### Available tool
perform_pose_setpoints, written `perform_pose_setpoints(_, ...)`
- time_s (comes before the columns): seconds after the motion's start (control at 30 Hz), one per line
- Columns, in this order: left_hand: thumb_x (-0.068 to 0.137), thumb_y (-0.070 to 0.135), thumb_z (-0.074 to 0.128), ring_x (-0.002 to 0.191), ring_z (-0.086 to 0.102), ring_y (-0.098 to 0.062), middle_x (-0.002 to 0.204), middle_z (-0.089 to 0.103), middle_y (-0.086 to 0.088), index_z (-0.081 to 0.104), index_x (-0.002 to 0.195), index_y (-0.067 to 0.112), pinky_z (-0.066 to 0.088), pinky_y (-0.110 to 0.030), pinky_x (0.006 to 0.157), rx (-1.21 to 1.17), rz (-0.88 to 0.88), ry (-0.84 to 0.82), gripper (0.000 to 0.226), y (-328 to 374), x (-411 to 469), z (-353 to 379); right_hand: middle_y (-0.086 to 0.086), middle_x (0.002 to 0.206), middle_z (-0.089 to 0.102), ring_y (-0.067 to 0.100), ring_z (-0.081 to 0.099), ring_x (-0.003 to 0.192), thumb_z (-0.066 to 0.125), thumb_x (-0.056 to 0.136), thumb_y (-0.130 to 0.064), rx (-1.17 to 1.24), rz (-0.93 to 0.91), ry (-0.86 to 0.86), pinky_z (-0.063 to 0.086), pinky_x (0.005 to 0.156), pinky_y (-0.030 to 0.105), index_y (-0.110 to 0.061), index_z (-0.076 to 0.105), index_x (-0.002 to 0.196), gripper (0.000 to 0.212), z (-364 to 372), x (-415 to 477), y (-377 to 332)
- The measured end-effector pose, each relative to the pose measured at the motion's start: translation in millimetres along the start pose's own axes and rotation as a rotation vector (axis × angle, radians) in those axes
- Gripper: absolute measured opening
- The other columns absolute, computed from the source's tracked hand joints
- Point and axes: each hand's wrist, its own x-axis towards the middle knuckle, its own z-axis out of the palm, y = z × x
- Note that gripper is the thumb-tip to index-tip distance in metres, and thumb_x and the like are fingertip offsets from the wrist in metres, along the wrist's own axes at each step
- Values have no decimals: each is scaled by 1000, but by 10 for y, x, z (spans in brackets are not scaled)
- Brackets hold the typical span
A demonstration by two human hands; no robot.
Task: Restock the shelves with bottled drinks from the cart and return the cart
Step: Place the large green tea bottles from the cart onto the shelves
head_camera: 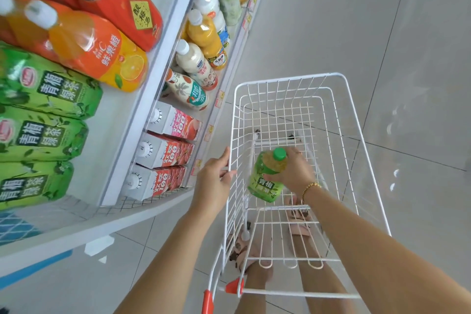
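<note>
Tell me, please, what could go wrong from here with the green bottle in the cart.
1. The right hand grips the green bottle by its upper part only; it could slip and drop onto the floor of the cart.
2. Lifted toward the shelf, the bottle could knock the cart's wire wall, where the left hand holds the rim.
</note>
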Motion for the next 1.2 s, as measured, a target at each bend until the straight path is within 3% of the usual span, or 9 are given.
perform_pose_setpoints(0.13,90,4,57,109,62,-16,129,57,-5,34,144,23,47,-27,96,-19,-12,-47,61,52,24,22,-3,115,51,23,56,99,82,64,-29,-297,-350,-58,52,81,37,-22,50,120,65,124,-268,-48)
perform_pose_setpoints(0.33,82,13,70,115,51,-13,137,45,-3,25,147,22,42,-23,95,25,14,-144,79,132,-114,-117,-3,119,52,23,62,87,81,65,-28,-380,-520,127,50,65,29,-20,52,122,65,-435,-626,-472)
perform_pose_setpoints(0.47,65,20,83,124,46,-13,133,39,10,31,145,23,41,-33,104,-124,165,-57,95,345,-273,-361,-9,117,55,18,62,91,84,57,-33,-304,-630,252,53,69,31,-22,56,116,66,-1027,-1059,-922)
perform_pose_setpoints(0.6,57,28,87,120,39,14,126,37,34,33,137,39,31,-10,103,-180,399,-24,97,792,-412,-681,-12,110,57,7,56,100,81,51,-40,-126,-789,232,53,82,37,-22,58,112,67,-1588,-1454,-1292)
perform_pose_setpoints(0.73,54,29,90,113,47,14,118,54,25,41,128,46,37,-5,93,-164,532,29,90,1087,-568,-977,-20,113,56,3,56,104,81,53,-44,-91,-933,140,51,88,23,-26,56,112,67,-1750,-1674,-1577)
perform_pose_setpoints(0.83,58,29,88,116,52,1,121,55,16,43,130,29,45,-19,96,-139,577,104,85,1002,-713,-1073,-14,114,58,7,58,104,85,54,-39,-114,-1007,90,52,85,28,-21,58,113,67,-1636,-1742,-1732)
perform_pose_setpoints(0.93,59,31,87,109,59,-10,118,57,5,47,124,16,56,-29,84,-168,539,251,78,797,-882,-1077,-6,115,60,11,59,105,89,57,-31,-135,-1090,15,51,87,30,-15,59,115,68,-1412,-1732,-1864)
perform_pose_setpoints(1.07,53,27,91,102,58,4,108,60,12,52,117,18,55,-18,78,-187,383,412,76,468,-962,-1187,-9,129,52,6,51,118,85,63,-33,-64,-1019,-88,44,97,22,-21,52,127,73,-1006,-1547,-1941)
perform_pose_setpoints(1.2,55,23,89,98,57,-6,111,59,4,52,121,14,51,-12,81,-194,169,668,75,178,-893,-1347,3,146,33,19,38,131,74,77,-32,-164,-490,40,34,107,31,-22,28,144,82,-592,-1130,-1726)
